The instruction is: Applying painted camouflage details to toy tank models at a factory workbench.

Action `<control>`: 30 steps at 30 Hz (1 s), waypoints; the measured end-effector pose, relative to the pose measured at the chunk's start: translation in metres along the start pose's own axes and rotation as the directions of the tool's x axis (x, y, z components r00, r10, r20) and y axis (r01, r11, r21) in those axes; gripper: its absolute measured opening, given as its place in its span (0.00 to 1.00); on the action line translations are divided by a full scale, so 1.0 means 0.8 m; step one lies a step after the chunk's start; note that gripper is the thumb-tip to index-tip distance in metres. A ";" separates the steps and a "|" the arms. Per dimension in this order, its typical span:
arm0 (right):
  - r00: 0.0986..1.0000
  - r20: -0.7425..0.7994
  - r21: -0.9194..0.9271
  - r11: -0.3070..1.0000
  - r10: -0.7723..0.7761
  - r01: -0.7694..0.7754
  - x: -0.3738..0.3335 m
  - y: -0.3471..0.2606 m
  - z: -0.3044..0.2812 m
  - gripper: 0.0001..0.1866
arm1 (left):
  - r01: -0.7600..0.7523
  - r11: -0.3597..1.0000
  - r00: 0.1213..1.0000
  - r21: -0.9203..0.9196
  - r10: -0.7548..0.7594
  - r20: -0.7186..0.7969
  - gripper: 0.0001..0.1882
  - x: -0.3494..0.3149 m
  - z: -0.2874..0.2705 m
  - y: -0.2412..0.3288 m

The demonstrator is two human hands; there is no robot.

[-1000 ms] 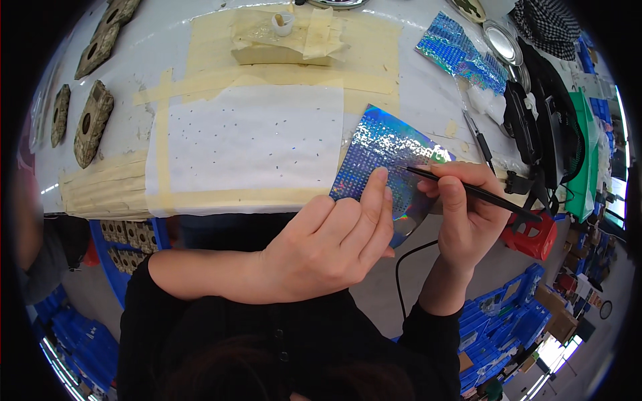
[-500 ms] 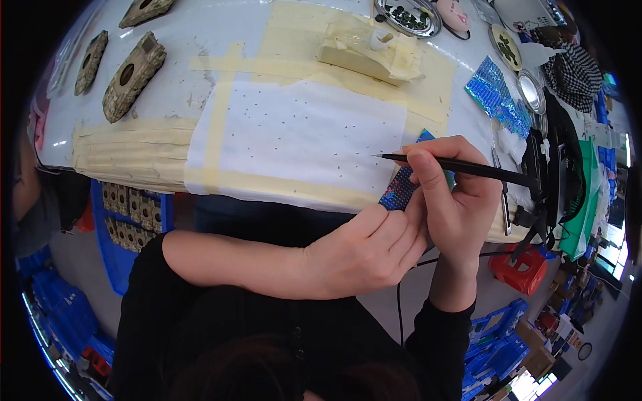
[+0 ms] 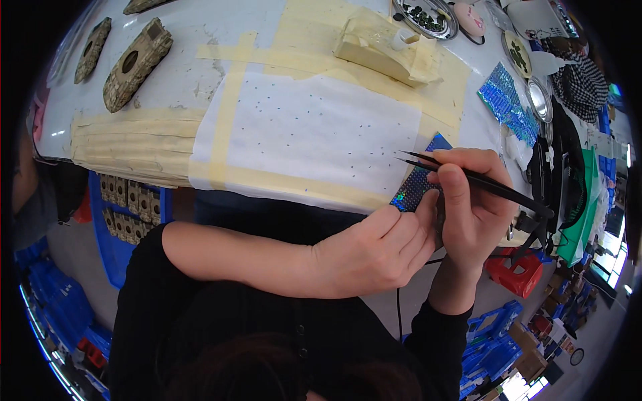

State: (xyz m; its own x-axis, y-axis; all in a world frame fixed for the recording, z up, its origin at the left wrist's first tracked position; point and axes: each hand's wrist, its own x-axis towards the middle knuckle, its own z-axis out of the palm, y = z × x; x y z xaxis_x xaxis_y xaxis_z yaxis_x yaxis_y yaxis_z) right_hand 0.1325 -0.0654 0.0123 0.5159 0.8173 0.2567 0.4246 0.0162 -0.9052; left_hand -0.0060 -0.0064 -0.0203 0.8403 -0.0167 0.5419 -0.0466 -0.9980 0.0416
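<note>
We see first the white table [image 3: 194, 37], which fills the upper part of the view. Below its left edge there is a blue tray [image 3: 110, 250], in which camouflage pieces [image 3: 144, 204] stand in rows. On the table lies a white paper [image 3: 314, 144], fixed with pale yellow tape [image 3: 226, 127] at its left and lower edges. On the far side of the paper we find a tape-covered block [image 3: 374, 50].

The left hand [image 3: 378, 250] has its fingers bent and grasps the shiny blue sheet [image 3: 421, 184]; its thumb we cannot see well. The right hand [image 3: 468, 207] grips the black tweezers [image 3: 518, 196] between thumb and fingers. At the far left, camouflage hulls [image 3: 144, 73] lie on the table.

The shiny blue sheet is at the right lower corner of the paper, partly covered by the fingers. The tweezers point to the left; their tips are apart, and we cannot tell if anything is between them. A small whitish cup [image 3: 403, 39] is on the block. Smallest, we notice dark and blue specks [image 3: 350, 154], scattered over the paper.
</note>
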 end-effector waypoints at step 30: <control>0.833 0.080 -0.491 0.706 -0.547 0.511 -0.063 0.037 -0.041 0.13 | -0.049 0.999 0.992 0.023 0.046 0.116 0.23 0.015 -0.009 -0.006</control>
State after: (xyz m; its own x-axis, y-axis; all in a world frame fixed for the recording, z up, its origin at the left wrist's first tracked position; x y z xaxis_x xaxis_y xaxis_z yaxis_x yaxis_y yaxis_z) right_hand 0.1431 -0.1247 -0.0164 0.1382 0.7184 0.6818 0.9282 0.1462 -0.3421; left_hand 0.0001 -0.0015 -0.0079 0.8944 -0.0698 0.4418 -0.0758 -0.9971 -0.0041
